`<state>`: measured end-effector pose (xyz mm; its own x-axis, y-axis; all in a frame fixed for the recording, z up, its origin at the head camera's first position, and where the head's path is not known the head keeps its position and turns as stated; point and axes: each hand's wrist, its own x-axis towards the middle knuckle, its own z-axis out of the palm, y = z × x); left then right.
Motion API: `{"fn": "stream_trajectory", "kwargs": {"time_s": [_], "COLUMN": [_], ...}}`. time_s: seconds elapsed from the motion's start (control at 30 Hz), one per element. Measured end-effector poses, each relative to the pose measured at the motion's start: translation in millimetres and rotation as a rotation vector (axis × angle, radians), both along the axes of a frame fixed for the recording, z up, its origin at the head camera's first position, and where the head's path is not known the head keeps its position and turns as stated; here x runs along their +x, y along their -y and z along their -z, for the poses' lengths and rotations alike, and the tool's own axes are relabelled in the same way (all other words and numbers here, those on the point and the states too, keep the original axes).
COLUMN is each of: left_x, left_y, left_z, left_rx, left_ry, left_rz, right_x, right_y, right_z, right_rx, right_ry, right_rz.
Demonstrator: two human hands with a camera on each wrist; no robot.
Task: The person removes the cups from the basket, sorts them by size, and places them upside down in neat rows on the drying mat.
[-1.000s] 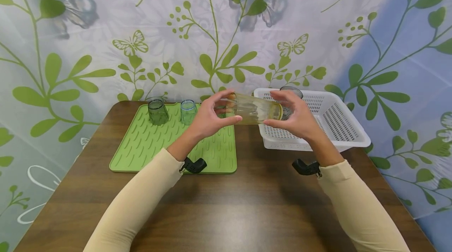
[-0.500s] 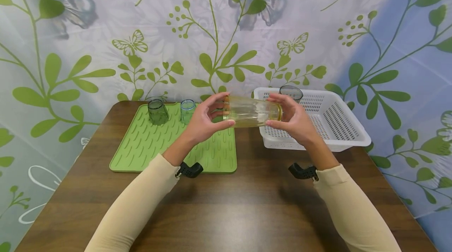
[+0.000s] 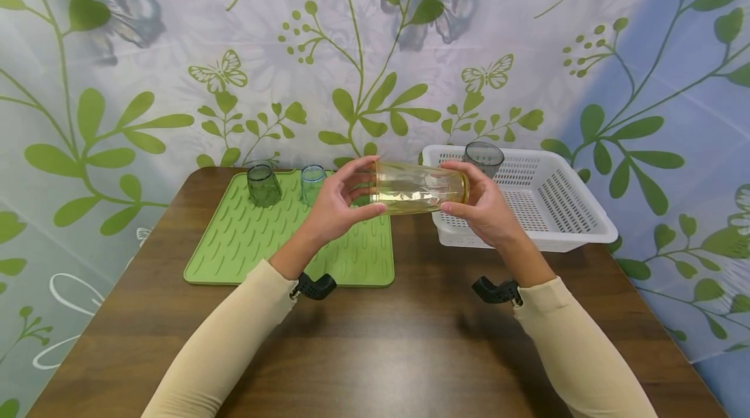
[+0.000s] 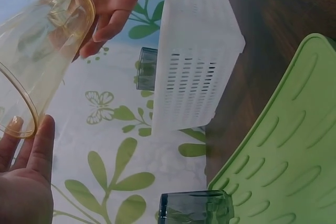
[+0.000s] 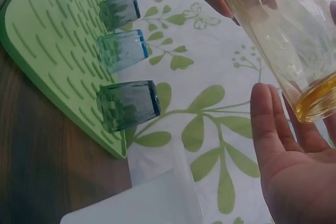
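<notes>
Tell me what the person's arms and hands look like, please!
The sleeves are plain cream and stop just short of the wrists. A bent black gadget sits at each wrist, dotted with what look like tiny holes. The left hand and right hand wear no gloves. I see no cables.

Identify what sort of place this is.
Probably an indoor table set up for glassware, perhaps staged; the room itself can't be told. A green ridged mat bears tinted glasses, a white perforated basket sits beside it, and a leaf-patterned backdrop hangs right behind.
</notes>
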<state>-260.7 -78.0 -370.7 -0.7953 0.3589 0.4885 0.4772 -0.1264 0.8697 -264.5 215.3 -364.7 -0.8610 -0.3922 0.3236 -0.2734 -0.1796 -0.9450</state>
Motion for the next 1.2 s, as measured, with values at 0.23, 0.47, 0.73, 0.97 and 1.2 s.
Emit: {"fn": "stream_trajectory", "kwargs": {"time_s": [0.23,0.47,0.73,0.97,1.2], "left_x": [-1.1,-2.9,-4.4,-4.9,-4.8], "left_y": [2.5,6.5,11.0,16.1,21.9], "left_z": [3.0,3.2,0.9,-0.5,-2.1], "left_rx": [0.034,0.029,-0.022,-0.084,-0.098], "left_ry": [-0.003,0.010,0.036,0.073,0.083], "left_rz": [0.019,0.023,0.035,0.041,0.044], "right_x": [0.2,-0.5,-1.1,-2.1,-2.7], "right_y": [3.8,8.5,11.9,13.7,18.4], "right_z": [1.7,4.0,6.1,7.1,8.7], "right_rx": [-0.065,-0.115,-0.129,-0.119,-0.129], "right_ry": [0.038,0.055,0.054,0.051,0.039], "right_rz": [-0.007,0.003,0.017,0.042,0.037]}}
